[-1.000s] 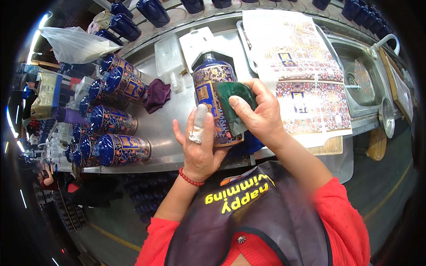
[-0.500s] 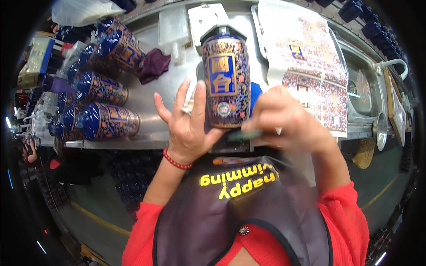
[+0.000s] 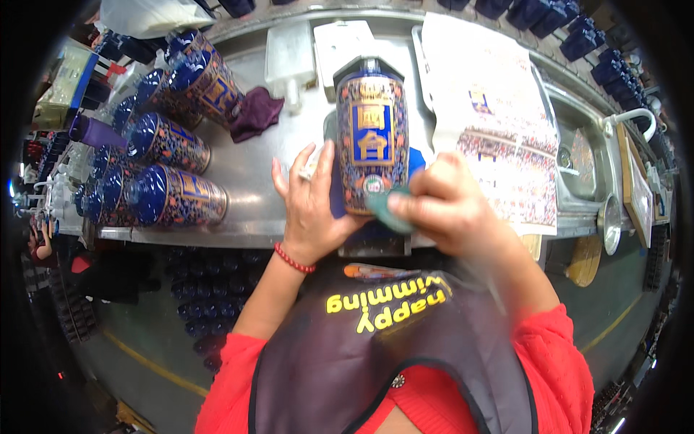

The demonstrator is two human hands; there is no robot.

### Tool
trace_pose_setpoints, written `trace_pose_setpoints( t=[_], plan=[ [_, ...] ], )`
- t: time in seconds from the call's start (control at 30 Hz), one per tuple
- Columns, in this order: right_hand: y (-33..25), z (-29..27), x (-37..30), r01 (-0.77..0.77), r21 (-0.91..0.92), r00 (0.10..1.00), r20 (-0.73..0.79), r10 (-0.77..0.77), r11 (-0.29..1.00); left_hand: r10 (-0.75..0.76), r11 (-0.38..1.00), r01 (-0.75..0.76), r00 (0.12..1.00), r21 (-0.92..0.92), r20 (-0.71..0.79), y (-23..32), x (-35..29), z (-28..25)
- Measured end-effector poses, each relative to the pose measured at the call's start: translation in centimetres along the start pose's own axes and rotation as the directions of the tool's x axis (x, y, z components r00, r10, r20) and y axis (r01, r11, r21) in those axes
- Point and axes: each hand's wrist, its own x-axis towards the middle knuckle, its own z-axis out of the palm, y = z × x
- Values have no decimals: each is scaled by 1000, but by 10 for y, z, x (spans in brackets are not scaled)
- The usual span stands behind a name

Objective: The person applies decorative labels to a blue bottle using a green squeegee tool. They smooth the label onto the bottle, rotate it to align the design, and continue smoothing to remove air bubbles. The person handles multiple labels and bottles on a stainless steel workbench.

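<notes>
A blue bottle (image 3: 372,137) wrapped in a colourful floral design with gold lettering lies on its back in front of me, its neck in a dark angular holder (image 3: 349,66) at the far end. My left hand (image 3: 309,206) is open beside its lower left side, fingers stretched out and thumb by the bottle's base. Between the fingers and thumb of my right hand (image 3: 452,206) is a flat green scraper (image 3: 397,207), which touches the lower right of the bottle near a small round emblem. The bottle hides part of a blue piece (image 3: 416,160) to its right.
Several patterned bottles (image 3: 177,195) stand at the left of the metal table (image 3: 246,189), next to a dark purple cloth (image 3: 257,114). Printed sheets (image 3: 506,177) lie to the right, before a sink (image 3: 589,155) with a white tap (image 3: 643,119). A clear plastic container (image 3: 290,54) sits at the back.
My right hand has brought the green scraper left and up onto the bottle's lower end. My left hand stays beside the bottle, its fingers closer together.
</notes>
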Motion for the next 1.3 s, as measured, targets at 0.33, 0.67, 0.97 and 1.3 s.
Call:
trace_pose_setpoints(
  t=[0.33,0.67,0.97,1.3],
  plan=[
    [26,-13,52,146,-160,989,3,-147,976,9,1000,-8,997,-4,73,7,9,-14],
    [7,-20,72,45,95,986,159,-60,994,8,1000,-8,1000,12,10,16,12,-14],
    [15,-22,88,-66,200,893,448,-31,978,-66,996,68,997,-49,42,12,2,-6],
    [26,-7,93,-320,296,947,70,313,900,-56,998,58,997,-32,48,12,5,-10]
  ],
)
